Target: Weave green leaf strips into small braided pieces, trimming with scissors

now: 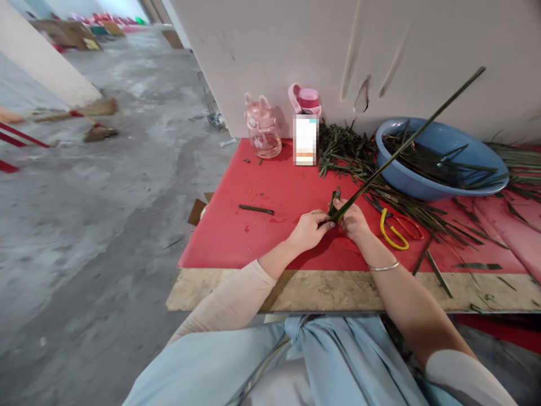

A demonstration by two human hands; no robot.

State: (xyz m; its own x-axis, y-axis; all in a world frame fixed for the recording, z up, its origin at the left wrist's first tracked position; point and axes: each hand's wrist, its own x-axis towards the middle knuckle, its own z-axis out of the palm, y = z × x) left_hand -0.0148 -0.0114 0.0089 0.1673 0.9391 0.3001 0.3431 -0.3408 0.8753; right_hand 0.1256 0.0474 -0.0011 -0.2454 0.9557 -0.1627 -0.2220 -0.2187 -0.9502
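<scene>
Over the red table covering (220, 237), both my hands meet on a long green leaf strip (393, 158). Its free end slants up to the right, and its lower part is folded into a small bundle near my fingers. My left hand (313, 226) pinches the strip from the left. With thumb and fingers closed, my right hand (353, 219) grips the folded part. Scissors (395, 228) with one yellow and one red handle lie just right of my right hand. A short cut leaf piece (256, 209) rests to the left.
A blue basin (439, 192) holding leaf strips stands at the right, with loose strips around it. A pile of short leaf pieces (349, 148) lies by the wall. Behind my hands stand a pink bottle (262, 127) and a blurred upright screen (305, 141).
</scene>
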